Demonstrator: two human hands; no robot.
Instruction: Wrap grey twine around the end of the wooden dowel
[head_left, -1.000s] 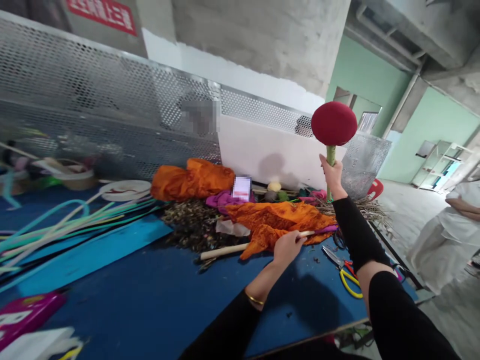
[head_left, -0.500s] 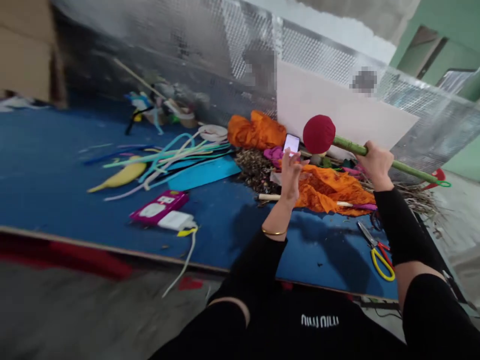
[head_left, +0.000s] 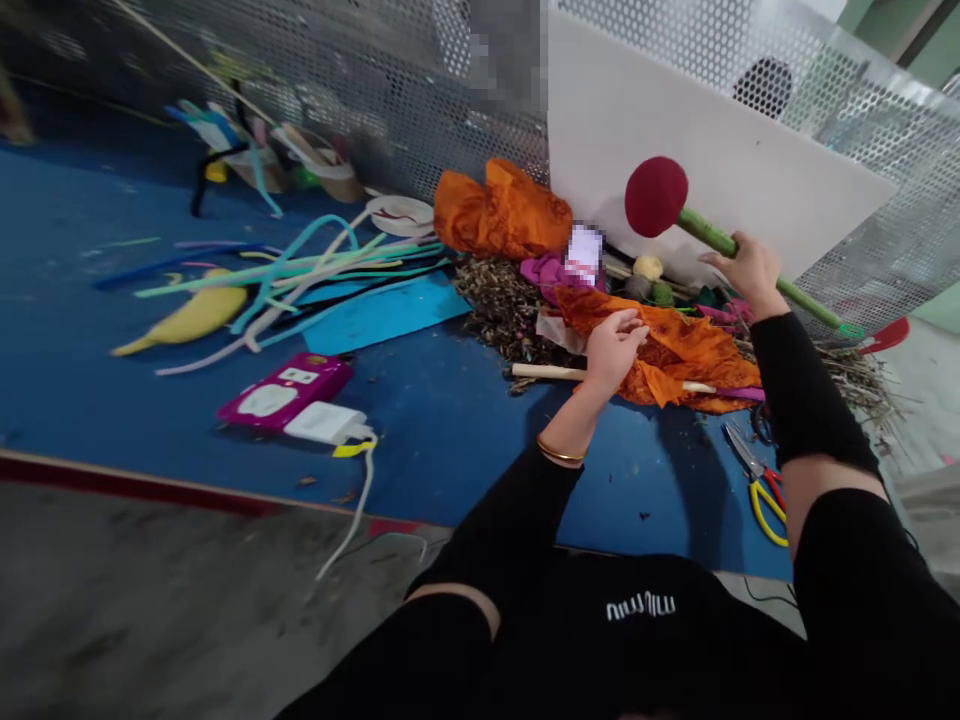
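My right hand (head_left: 752,272) is closed round a green stick (head_left: 709,233), held raised at a slant in front of a white board. A round dark-red cloth-covered ball (head_left: 657,196) forms the stick's upper left end; its lower right end shows green mesh. My left hand (head_left: 611,352) hovers over or touches a crumpled orange cloth (head_left: 679,345), its fingers loosely bent and with nothing visible in them. Just beyond that hand, a lit phone (head_left: 584,254) leans among purple cloth (head_left: 546,274). A pale wooden stick (head_left: 546,371) lies beside my left wrist.
Yellow-handled scissors (head_left: 757,485) lie near the right edge. Leftward are a magenta power strip (head_left: 289,390) with a white plug, a yellow banana-shaped thing (head_left: 187,315) and several coloured strips (head_left: 300,275). A white board (head_left: 697,120) leans against perforated metal sheeting (head_left: 390,120).
My left hand has come down from in front of the phone to the orange cloth, its fingers more bent. The right hand still grips the green stick. The head view has tilted and shifted.
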